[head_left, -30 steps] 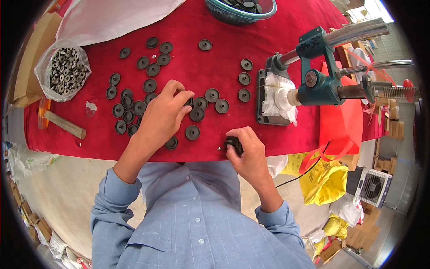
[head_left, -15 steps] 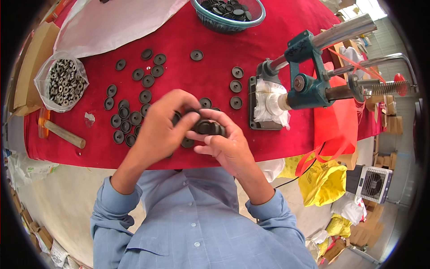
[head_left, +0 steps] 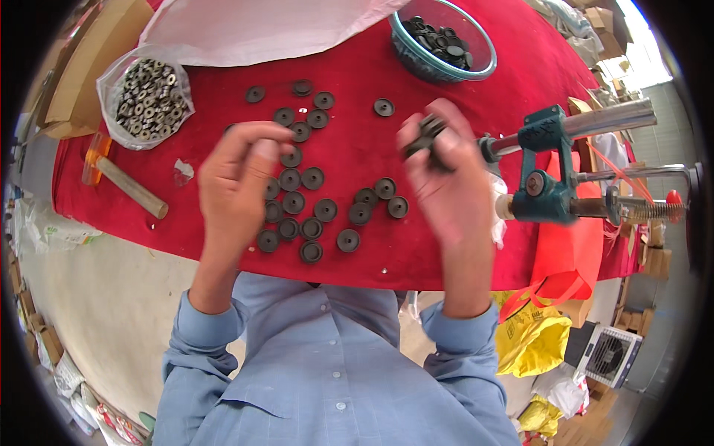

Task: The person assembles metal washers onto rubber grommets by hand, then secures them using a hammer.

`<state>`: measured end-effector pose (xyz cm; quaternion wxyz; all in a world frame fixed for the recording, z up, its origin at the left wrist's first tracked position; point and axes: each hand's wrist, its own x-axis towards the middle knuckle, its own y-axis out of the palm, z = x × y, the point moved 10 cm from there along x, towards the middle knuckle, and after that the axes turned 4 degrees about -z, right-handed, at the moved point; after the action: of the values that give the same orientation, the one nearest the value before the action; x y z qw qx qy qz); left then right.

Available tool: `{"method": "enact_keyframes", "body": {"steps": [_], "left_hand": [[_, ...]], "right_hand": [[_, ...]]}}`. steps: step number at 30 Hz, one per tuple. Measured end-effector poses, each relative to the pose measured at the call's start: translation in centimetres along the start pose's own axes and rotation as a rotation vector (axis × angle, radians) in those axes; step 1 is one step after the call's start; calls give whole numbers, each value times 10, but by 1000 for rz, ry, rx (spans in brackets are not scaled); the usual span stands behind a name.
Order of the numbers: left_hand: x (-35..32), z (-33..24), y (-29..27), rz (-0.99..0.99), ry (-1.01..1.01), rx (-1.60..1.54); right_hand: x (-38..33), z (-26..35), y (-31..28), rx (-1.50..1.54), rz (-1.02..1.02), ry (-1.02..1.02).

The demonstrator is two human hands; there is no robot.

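My right hand [head_left: 455, 178] is raised over the right part of the red cloth, its fingers closed round several black discs [head_left: 430, 141]; motion blur hides how many. Over the left part of the cloth hovers my left hand [head_left: 239, 182], fingers curled and thumb against the index finger. Whatever its fingertips may pinch is hidden. Loose black discs with raised rims and small centre studs lie close to it, among them one disc [head_left: 312, 178] beside its thumb. Between my two hands a small group includes another disc [head_left: 384, 187]. One more disc [head_left: 384, 107] lies apart, farther back.
A teal hand press [head_left: 543, 167] stands at the right. At the back is a clear bluish bowl [head_left: 407, 58] of black discs. A plastic bag [head_left: 104, 93] of metal rings, a rod [head_left: 134, 189] and a cardboard box [head_left: 93, 70] are at the left. White sheeting [head_left: 245, 33] covers the back.
My hands have parted. The right one moved right and up with black discs in it; the left one moved left, off them. The view has shifted, so the table's things appear farther right.
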<state>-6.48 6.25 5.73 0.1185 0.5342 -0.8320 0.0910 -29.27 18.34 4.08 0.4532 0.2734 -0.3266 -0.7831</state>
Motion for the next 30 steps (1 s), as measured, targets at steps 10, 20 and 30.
{"method": "enact_keyframes", "body": {"steps": [10, 20, 30], "left_hand": [[-21, 39, -96, -89, -56, 553], [-21, 55, -66, 18, 83, 789], [-27, 79, -127, -201, -404, -220]], "right_hand": [[167, 186, -16, -1404, -403, -907], [80, -36, 93, -1545, 241, -621], [61, -155, 106, -1590, 567, -383]]}}
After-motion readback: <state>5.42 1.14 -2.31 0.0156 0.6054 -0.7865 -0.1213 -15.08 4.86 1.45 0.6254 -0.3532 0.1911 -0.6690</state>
